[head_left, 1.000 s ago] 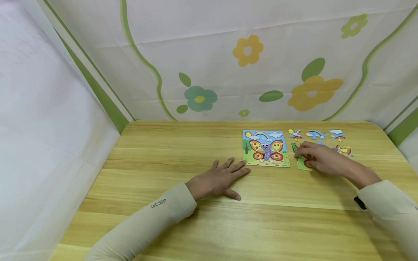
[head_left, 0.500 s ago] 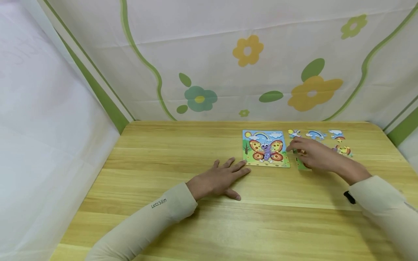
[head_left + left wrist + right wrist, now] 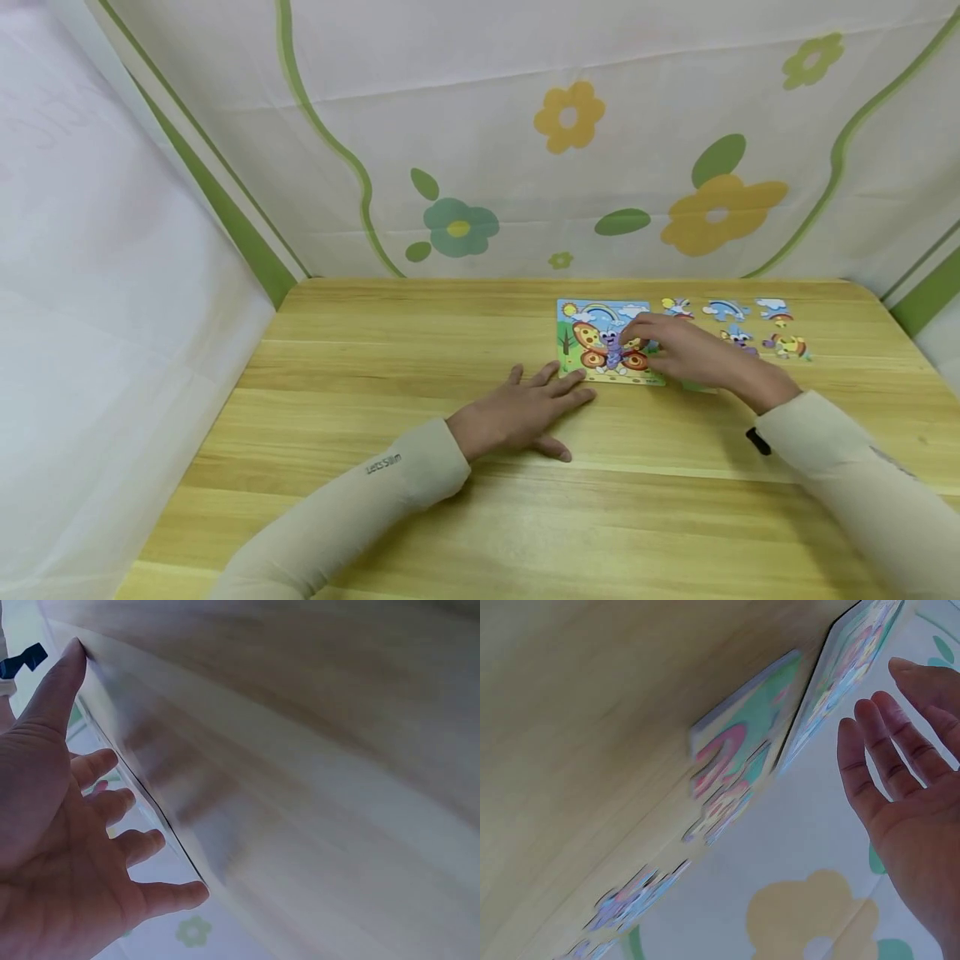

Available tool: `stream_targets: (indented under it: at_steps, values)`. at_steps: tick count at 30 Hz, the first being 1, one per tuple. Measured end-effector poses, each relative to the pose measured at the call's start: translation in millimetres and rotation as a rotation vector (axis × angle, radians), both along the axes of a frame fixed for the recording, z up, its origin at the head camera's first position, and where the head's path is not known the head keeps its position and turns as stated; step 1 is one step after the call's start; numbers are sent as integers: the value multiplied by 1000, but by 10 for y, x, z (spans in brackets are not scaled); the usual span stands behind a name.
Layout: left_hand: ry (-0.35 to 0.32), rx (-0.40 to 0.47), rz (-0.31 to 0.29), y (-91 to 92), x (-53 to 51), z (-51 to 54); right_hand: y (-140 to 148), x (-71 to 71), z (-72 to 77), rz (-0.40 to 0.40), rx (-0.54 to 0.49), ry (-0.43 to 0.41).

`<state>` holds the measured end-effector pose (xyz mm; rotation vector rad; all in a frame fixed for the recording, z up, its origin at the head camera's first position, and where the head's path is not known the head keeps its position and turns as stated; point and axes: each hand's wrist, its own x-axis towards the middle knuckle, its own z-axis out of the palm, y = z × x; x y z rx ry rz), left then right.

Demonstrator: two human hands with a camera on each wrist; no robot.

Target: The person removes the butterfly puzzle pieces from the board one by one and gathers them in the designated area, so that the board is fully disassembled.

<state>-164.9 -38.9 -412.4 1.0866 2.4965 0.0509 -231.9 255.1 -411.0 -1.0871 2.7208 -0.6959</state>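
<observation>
A square butterfly puzzle board [image 3: 592, 315] lies towards the back of the table, its picture facing up. My right hand [image 3: 693, 354] is over the board's right side and hides part of it. In the right wrist view its fingers are loosely bent, and nothing shows between them. My left hand [image 3: 517, 417] is palm down with spread fingers, its fingertips by the board's front left corner. To the right of the board lie loose puzzle pieces, among them a rainbow piece [image 3: 726, 310] and a green piece with a red curve [image 3: 754, 724], mostly covered by my right hand in the head view.
More pieces lie on the wooden table [image 3: 375, 358]: a cloud piece [image 3: 772, 307], a purple face piece [image 3: 738, 337] and a yellow wing piece [image 3: 789, 345]. A white flower-printed cloth [image 3: 510, 100] hangs along the table's back edge.
My right hand has moved left from the loose pieces to above the board, uncovering the purple face piece. My left hand has shifted slightly right along the table.
</observation>
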Motion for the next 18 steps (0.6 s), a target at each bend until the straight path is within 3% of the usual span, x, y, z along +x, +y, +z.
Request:
stream_targets:
  at_steps: [11,18]
  values:
    - [-13,3,-8,36,-15,-15,-127,-40,-51,38,45,13]
    - [-18,-1,-4,40,-15,-17,-154,-55,-70,31,55,-34]
